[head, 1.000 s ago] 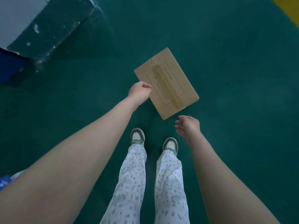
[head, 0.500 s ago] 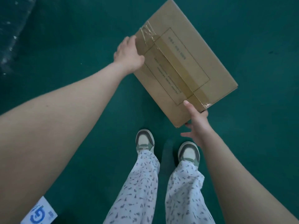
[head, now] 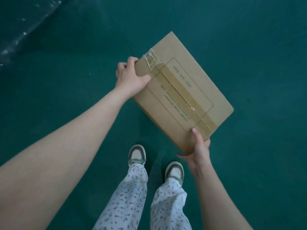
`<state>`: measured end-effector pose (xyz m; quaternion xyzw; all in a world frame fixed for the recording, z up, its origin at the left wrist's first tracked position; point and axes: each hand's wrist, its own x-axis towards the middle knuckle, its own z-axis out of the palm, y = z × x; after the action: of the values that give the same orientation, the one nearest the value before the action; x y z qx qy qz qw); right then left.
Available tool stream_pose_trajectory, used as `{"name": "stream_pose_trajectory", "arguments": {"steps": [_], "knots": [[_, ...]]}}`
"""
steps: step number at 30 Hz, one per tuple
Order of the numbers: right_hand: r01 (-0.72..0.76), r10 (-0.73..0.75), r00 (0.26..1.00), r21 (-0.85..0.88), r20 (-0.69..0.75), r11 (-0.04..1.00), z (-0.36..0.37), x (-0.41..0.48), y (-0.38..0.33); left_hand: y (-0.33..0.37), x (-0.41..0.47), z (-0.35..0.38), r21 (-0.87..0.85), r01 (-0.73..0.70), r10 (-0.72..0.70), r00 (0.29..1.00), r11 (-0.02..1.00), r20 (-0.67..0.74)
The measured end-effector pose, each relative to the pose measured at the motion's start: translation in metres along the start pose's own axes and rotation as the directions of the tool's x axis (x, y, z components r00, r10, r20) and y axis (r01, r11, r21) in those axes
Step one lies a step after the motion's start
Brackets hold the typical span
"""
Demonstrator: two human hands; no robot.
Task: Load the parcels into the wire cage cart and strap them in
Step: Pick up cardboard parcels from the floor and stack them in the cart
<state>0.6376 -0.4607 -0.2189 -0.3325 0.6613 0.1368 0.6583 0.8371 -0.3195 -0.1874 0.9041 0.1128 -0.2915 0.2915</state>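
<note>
Cardboard box, the only one I see, taped shut, is held over green floor, ahead of two shoes. The left hand grips its far-left corner, fingers curled over the edge; the right hand pinches the near corner, thumb on top. Open floor surrounds every edge.

Box: brown cardboard, matt, smooth faces, as I read it.
Tape: clear-brown plastic strip along the lid, glossy, wrinkled and catching light at its far end.
Floor: green, matt, even; I cannot tell coating from mat.
Trousers: thin white cloth, small dark print, soft folds.
Shoes: grey and cream panels, matt; material I cannot tell.
Top-left patch: dark, shiny flecks, blurred.
</note>
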Motion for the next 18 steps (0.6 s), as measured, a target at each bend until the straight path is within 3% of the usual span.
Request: {"name": "stream_pose_trajectory", "arguments": {"steps": [4,10,18], "knots": [[0.073,-0.073,0.997,-0.033,0.007,0.997,0.016,-0.051,-0.030,0.025,-0.038,-0.056,-0.095,0.009,-0.016,0.997,0.995,-0.078],[0.194,-0.179,0.980,-0.232,0.084,0.953,0.017,-0.143,-0.081,0.047,-0.112,-0.132,-0.215,0.051,-0.091,0.980,0.975,-0.179],[0.436,-0.353,0.900,-0.533,0.255,0.726,0.011,-0.274,-0.131,0.056,-0.254,-0.202,-0.382,0.158,-0.292,0.900,0.911,-0.323]]}}
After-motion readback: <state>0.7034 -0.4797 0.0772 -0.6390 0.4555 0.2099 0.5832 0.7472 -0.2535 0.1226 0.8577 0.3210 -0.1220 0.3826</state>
